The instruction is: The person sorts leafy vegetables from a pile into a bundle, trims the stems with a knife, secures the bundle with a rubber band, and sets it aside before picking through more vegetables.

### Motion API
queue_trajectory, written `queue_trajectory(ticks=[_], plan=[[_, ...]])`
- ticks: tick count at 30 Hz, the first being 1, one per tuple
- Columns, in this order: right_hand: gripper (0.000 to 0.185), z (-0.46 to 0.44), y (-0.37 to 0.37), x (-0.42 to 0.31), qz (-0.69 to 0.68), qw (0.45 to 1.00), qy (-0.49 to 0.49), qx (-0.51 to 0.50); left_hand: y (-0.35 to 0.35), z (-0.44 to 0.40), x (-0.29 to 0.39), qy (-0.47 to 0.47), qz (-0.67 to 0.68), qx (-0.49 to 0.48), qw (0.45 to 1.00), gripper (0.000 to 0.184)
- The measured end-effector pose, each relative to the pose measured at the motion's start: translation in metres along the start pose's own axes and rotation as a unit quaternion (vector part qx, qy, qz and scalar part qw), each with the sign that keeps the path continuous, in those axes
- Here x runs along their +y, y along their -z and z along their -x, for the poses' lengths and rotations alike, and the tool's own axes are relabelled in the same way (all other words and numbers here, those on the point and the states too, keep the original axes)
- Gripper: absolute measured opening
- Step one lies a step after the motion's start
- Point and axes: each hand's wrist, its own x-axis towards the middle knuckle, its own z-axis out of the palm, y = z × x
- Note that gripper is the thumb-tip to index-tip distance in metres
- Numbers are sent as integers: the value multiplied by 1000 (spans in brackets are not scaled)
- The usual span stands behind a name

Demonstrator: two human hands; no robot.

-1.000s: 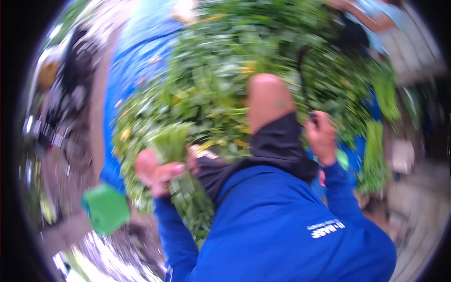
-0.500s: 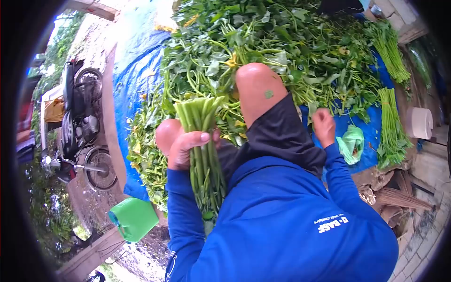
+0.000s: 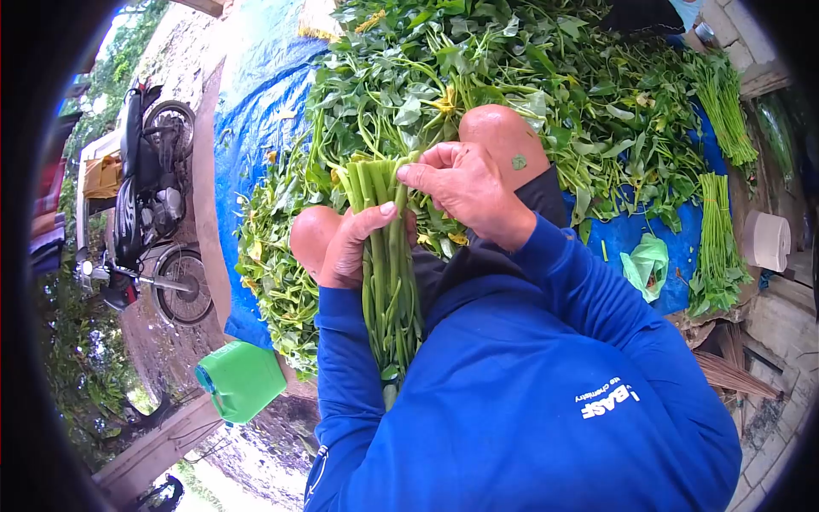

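Wrapped round a bundle of green stems point(image 3: 384, 256) is my left hand point(image 3: 357, 243), its thumb across the front. The cut ends of the bundle point up and its leaves hang down towards my lap. My right hand point(image 3: 469, 189) pinches a stem end at the right side of the bundle's top. Behind both hands spreads a large heap of leafy stems point(image 3: 529, 64) with some yellow leaves, lying on a blue tarp point(image 3: 256, 128).
Tied bundles point(image 3: 715, 230) lie at the right, near a green plastic bag point(image 3: 646, 266) and a whitish block point(image 3: 766, 241). A green jug point(image 3: 243, 381) stands at the lower left. Beyond the tarp is a motorcycle point(image 3: 149, 205). Part of another person point(image 3: 648, 15) shows at the top right.
My right hand has moved left and up from beside my knee to the top of the bundle, where its fingers have closed on a stem. My left hand still holds the bundle.
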Motion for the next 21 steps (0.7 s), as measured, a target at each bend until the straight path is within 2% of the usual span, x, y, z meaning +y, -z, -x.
queue_trajectory(ticks=[4,7,10,11,14,18,19,21], plan=[[28,-3,-9,-7,39,995,83,-37,12,3,-5,-6,32,20,999,63],[24,-23,-25,1,159,947,275,-49,7,1,-5,-51,4,-40,998,62],[24,-26,-24,-13,48,958,283,-16,19,8,3,-56,8,-48,997,63],[37,-27,-12,-15,20,983,184,-9,17,13,8,-56,24,-50,997,66],[62,-20,12,-17,-2,985,-24,-169,25,15,10,-81,51,-77,992,71],[81,-29,-2,9,-125,944,-20,-305,17,10,5,-61,60,-109,990,78],[78,-31,-12,8,-122,946,-1,-300,11,8,3,-53,29,-104,993,74],[76,-32,-33,-2,-125,951,20,-282,22,-3,1,-25,-5,-156,987,71]])
